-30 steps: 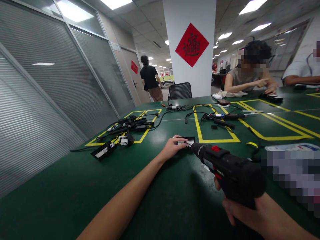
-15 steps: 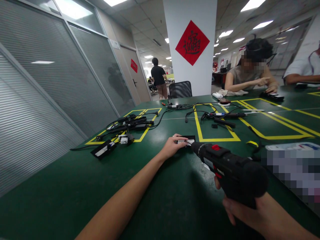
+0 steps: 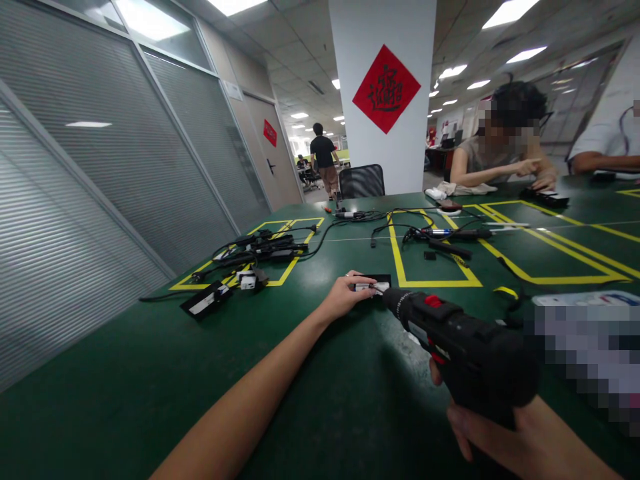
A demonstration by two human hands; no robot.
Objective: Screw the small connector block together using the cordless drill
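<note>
My left hand [image 3: 346, 294] is closed on a small black box with a white label [image 3: 373, 283], pinning it to the green table [image 3: 150, 373]. A ring shows on one finger. My right hand [image 3: 493, 437] grips a black cordless drill with red buttons [image 3: 460, 350] at the lower right. The drill's nose points at the right end of the small box and touches it or nearly so.
Black adapters and cables [image 3: 255, 253] lie in a yellow-taped square to the left. More cables and tools [image 3: 445, 237] sit in the taped squares ahead. Two people sit at the far right; one walks off in the corridor. A blurred object [image 3: 590, 347] lies right of the drill.
My hands and the drill have stayed nearly still on the small box. The person in black has walked farther down the corridor.
</note>
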